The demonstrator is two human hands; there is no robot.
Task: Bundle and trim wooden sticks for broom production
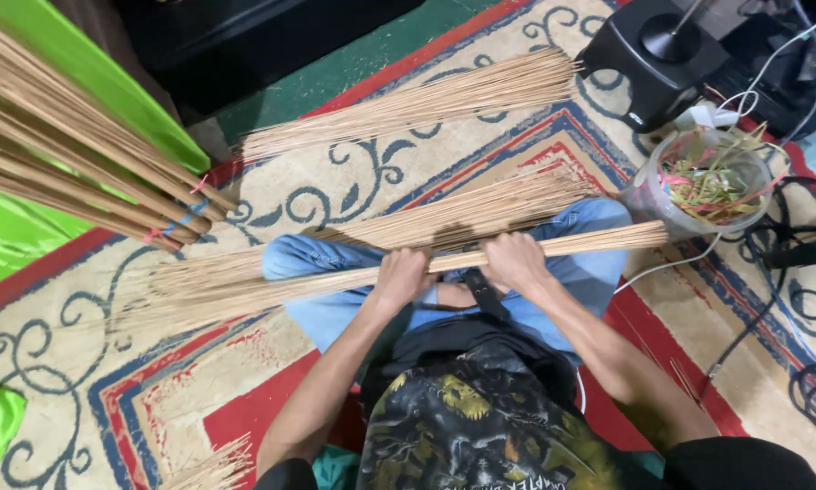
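Observation:
A long bundle of thin tan sticks (599, 240) lies across my lap, over my blue jeans. My left hand (401, 275) and my right hand (514, 260) both grip this bundle near its middle, about a hand's width apart. The thick end points right; the thin tips fan out to the left over the carpet. A second loose pile of the same sticks (481, 210) lies just beyond my knees, and a third pile (426, 102) lies farther away on the carpet.
Tied stick bundles (72, 154) rest on green sheeting (90, 73) at upper left. A clear plastic jar (712, 181) of coloured strips stands at right, near a black stand base (658, 50) and cables (812, 390). The patterned carpet (163, 381) covers the floor.

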